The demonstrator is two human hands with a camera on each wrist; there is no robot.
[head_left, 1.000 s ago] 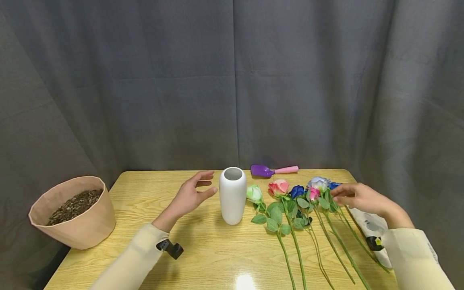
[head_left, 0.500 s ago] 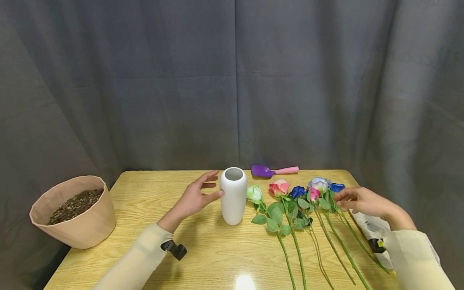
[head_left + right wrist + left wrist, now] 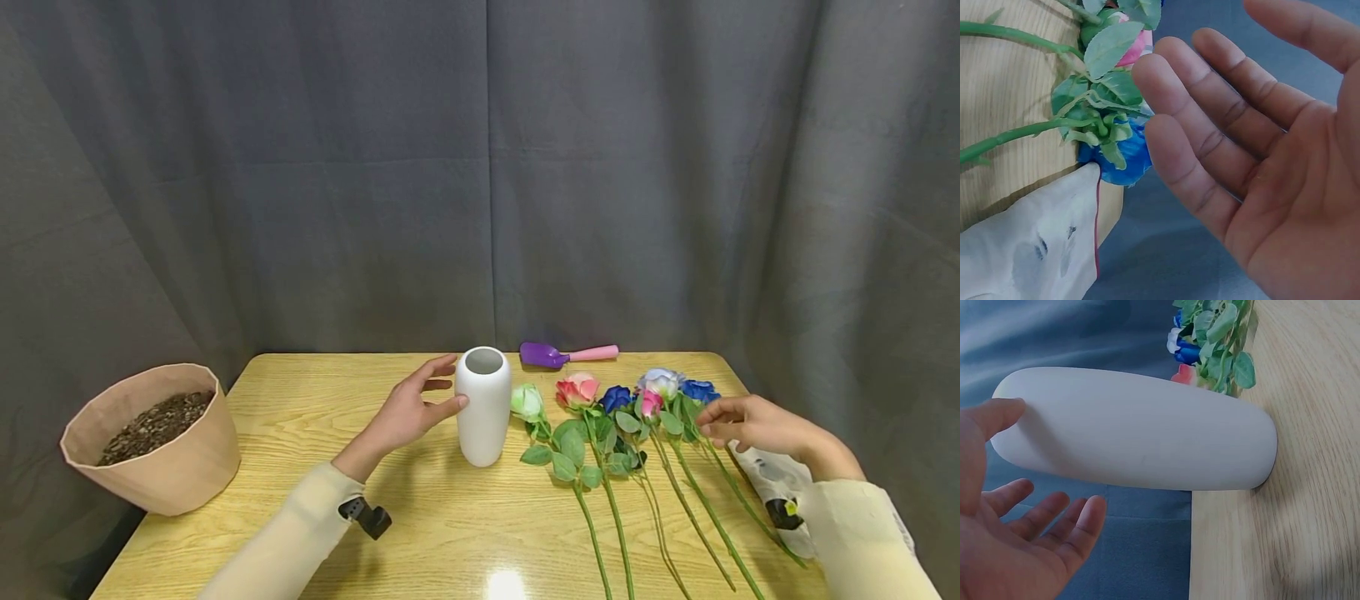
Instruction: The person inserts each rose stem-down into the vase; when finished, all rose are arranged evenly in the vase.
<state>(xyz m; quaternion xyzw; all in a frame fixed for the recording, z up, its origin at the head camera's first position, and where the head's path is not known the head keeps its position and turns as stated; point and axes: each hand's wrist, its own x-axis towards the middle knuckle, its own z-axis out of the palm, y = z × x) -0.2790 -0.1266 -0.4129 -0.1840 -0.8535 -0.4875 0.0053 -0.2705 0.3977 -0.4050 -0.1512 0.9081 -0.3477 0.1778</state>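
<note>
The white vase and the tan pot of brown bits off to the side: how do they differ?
The white vase is tall, narrow and smooth; the tan pot is squat, wide and flares toward its rim. The vase stands mid-table with the left hand touching its side; the pot sits apart beyond the table's left edge, with no hand near it. The pot holds brown bits, while what is inside the vase cannot be seen. Both stand upright with open tops.

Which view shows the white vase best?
Head view: the white vase stands whole and upright on the table, open mouth visible, left hand at its side. Left wrist shows only its side, filling the frame, mouth unseen. Right wrist doesn't show it.
</note>
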